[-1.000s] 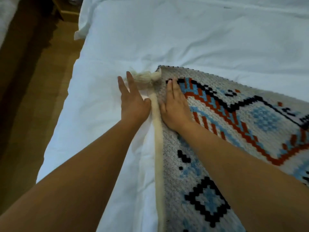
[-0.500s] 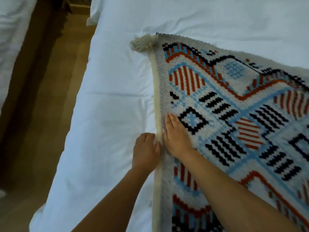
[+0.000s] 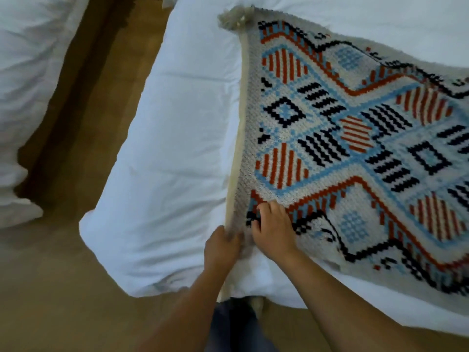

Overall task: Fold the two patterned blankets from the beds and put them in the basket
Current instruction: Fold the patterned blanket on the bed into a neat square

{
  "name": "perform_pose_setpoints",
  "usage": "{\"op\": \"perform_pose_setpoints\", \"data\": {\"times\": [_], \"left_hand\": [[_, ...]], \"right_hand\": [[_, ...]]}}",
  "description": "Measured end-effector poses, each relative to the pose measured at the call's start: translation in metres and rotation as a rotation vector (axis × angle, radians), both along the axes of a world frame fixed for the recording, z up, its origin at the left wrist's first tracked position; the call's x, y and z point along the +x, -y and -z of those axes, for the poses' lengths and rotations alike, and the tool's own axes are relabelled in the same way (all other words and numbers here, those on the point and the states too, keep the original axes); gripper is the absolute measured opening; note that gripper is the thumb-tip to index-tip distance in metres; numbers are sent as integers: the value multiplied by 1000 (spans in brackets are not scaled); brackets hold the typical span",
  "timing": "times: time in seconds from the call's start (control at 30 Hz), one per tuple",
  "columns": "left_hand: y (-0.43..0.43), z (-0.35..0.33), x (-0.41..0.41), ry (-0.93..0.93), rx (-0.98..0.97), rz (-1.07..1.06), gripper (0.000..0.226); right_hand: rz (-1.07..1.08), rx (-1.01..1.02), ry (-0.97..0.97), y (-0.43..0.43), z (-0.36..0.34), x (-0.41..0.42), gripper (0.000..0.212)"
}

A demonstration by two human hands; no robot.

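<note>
While the blanket (image 3: 342, 128) lies on the bed (image 3: 165, 148), I log at 6 o'clock — left hand (image 3: 222, 247) grips its edge, right hand (image 3: 272, 231) pinches fabric.

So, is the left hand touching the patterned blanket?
Touching. The head view shows the left hand gripping the patterned blanket at its cream edge, fingers curled round it, with no gap.
</note>
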State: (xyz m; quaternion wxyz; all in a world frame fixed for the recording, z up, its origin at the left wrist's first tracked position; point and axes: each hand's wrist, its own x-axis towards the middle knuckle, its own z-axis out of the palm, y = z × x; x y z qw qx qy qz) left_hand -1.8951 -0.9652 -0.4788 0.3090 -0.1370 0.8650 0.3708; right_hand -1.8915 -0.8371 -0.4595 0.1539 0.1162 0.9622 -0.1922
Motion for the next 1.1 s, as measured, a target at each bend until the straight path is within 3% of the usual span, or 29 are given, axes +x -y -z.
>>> {"op": "perform_pose_setpoints", "data": {"times": [0.1, 0.23, 0.4, 0.5, 0.6, 0.73, 0.87, 1.0, 1.1], "left_hand": [[9, -4, 0, -79, 21, -36, 24], [79, -9, -23, -270, -149, 10, 25], [183, -1, -28, -133, -341, 76, 30], [171, 9, -19, -56, -294, 78, 29], [148, 4, -26, -98, -286, 59, 26], [127, -9, -38, -188, -251, 179, 45], [113, -11, -48, -176, -260, 245, 26], [126, -2, -39, -61, -331, 359, 28], [127, 0, -36, -96, -348, 368, 24]], "right_hand": [[-54, 1, 10, 8, 1, 16, 29], [-162, -23, 24, 33, 0, 20, 39], [-331, -59, 125, 81, 11, 24, 47], [-289, 23, 164, 93, 17, 24, 49], [-312, 83, 166, 92, 16, 18, 49], [-401, 161, 164, 92, 9, 12, 42], [-419, 140, 227, 102, 4, 13, 34], [-515, 96, 322, 97, 8, 24, 30], [-453, 13, 323, 89, 8, 27, 32]]}}
